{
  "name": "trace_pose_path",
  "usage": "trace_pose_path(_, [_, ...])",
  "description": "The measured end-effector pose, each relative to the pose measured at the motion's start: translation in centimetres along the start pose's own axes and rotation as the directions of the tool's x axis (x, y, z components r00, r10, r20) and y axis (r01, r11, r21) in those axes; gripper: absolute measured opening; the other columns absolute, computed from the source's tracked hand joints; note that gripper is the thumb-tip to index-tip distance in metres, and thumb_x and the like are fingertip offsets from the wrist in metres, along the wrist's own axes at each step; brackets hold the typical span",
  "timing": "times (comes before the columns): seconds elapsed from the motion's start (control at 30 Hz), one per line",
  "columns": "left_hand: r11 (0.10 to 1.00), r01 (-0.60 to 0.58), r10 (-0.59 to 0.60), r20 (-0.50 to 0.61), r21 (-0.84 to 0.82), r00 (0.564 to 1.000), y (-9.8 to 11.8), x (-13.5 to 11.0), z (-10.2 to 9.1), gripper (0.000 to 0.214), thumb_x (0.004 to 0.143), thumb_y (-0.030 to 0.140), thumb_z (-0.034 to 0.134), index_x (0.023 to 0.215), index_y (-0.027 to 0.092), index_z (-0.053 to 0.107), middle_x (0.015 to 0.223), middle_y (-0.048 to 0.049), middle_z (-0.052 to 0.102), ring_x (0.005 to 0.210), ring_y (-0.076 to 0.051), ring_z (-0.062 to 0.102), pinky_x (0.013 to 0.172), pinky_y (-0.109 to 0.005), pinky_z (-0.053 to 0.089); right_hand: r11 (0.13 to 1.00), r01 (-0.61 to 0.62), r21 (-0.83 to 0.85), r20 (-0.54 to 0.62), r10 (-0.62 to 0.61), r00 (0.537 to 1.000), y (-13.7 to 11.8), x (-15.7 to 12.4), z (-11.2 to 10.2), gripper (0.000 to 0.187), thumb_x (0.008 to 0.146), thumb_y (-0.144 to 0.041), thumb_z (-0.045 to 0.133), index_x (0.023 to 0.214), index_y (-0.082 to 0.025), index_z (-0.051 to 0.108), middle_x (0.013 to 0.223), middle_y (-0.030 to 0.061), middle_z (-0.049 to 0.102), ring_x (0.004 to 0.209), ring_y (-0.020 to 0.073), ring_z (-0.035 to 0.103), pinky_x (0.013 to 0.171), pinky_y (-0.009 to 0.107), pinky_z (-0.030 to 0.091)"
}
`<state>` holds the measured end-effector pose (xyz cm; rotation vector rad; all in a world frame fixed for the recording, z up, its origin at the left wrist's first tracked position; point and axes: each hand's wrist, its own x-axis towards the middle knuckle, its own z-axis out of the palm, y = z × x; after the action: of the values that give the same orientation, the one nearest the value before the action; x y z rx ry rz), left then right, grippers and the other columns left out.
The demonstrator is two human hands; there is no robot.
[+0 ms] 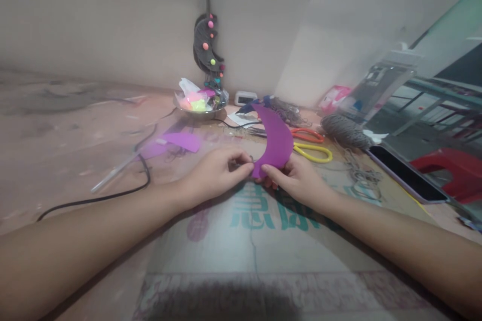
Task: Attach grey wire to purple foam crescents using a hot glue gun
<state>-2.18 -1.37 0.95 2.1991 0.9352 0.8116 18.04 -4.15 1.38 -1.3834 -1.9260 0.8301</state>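
Note:
A purple crescent cutout (276, 138) stands tilted above the cardboard, its lower tip between my hands. My right hand (297, 178) grips it near the bottom, thumb on the near face and fingers behind. Close against that tip, my left hand (222, 168) is closed in a pinch. A bit of thin grey yarn (253, 246) shows at its fingertips and trails down over the cardboard; the exact hold is partly hidden. Behind the crescent lie yellow-handled scissors (314, 153) and red-handled scissors (309, 134).
Printed cardboard (211, 256) covers the table. A grey yarn ball (344, 130) and a phone (408, 173) lie right. A metal bowl (199, 113) holds bright pompoms. Behind it stands a decorated grey crescent (203, 42). Purple scraps (183, 140) and a black cable (101, 199) lie left.

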Motion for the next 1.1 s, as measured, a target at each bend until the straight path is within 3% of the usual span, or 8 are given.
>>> trace_pose_path(0.2, [0.999,-0.01,0.011,0.026,-0.037,1.0,-0.16,0.08,-0.11,0.022,0.089,0.028,0.05,0.081,0.018,0.067,0.078,0.0008,0.069,0.073,-0.014,0.059,0.069,-0.024,0.043,1.0,0.008,0.018,0.007,-0.009,1.0,0.1,0.15,-0.01,0.023,0.085,-0.035,0.057,0.075,-0.015,0.063,0.06,0.002,0.066,0.051,0.013,0.061,0.049,0.022,0.048])
trace_pose_path(0.37, [0.996,0.04,-0.039,0.019,-0.081,0.999,-0.38,0.18,-0.07,0.04,0.095,0.041,0.038,0.076,0.016,0.063,0.073,0.0,0.064,0.072,-0.015,0.058,0.065,-0.025,0.042,0.998,-0.024,0.063,0.012,0.023,1.0,0.46,0.42,-0.17,0.029,0.088,-0.038,0.054,0.07,-0.016,0.06,0.057,0.002,0.065,0.049,0.0111,0.059,0.048,0.021,0.046])
trace_pose_path(0.53, [0.992,0.121,-0.122,-0.014,-0.016,0.992,-0.15,0.17,-0.05,0.032,0.091,0.04,0.047,0.08,0.016,0.065,0.075,-0.0002,0.066,0.071,-0.016,0.058,0.063,-0.025,0.041,0.993,-0.051,0.104,-0.003,0.051,0.999,0.33,0.36,-0.31,0.028,0.087,-0.036,0.055,0.069,-0.016,0.058,0.056,0.0015,0.064,0.047,0.01,0.057,0.048,0.02,0.045])
trace_pose_path(0.73, [0.994,0.1,-0.099,0.013,-0.035,0.995,0.0,0.07,-0.04,0.029,0.091,0.037,0.049,0.08,0.018,0.067,0.079,-0.0002,0.07,0.073,-0.015,0.062,0.067,-0.026,0.044,0.975,-0.071,0.21,0.021,0.068,0.997,0.14,0.34,-0.43,0.028,0.085,-0.04,0.057,0.075,-0.015,0.063,0.063,0.003,0.067,0.05,0.0106,0.059,0.048,0.021,0.047])
trace_pose_path(0.87, [0.992,0.096,-0.096,0.013,-0.084,0.995,-0.12,0.09,0.16,0.019,0.088,0.032,0.056,0.095,0.02,0.069,0.092,-0.0004,0.072,0.084,-0.016,0.065,0.076,-0.026,0.048,0.968,-0.093,0.231,0.032,0.088,0.996,0.44,0.48,-0.4,0.03,0.084,-0.042,0.058,0.076,-0.014,0.064,0.065,0.0033,0.068,0.05,0.0102,0.058,0.049,0.021,0.047])
trace_pose_path(1.0, [0.998,0.027,-0.032,-0.094,-0.048,0.995,-0.51,0.01,0.31,0.019,0.086,0.031,0.06,0.1,0.018,0.064,0.095,-0.0024,0.068,0.088,-0.016,0.063,0.079,-0.028,0.049,0.961,-0.083,0.265,0.027,0.079,0.997,0.66,0.66,-0.3,0.033,0.082,-0.046,0.06,0.077,-0.014,0.063,0.065,0.003,0.068,0.05,0.0098,0.058,0.049,0.021,0.047])
trace_pose_path(1.1, [0.987,-0.133,0.149,-0.208,0.089,0.967,-0.74,-0.15,0.33,0.014,0.085,0.028,0.064,0.095,0.018,0.064,0.095,-0.0033,0.062,0.094,-0.017,0.058,0.084,-0.03,0.046,0.949,-0.096,0.3,0.057,0.083,0.995,0.75,0.79,-0.29,0.035,0.082,-0.048,0.059,0.078,-0.014,0.063,0.067,0.0039,0.069,0.051,0.0092,0.058,0.049,0.02,0.047])
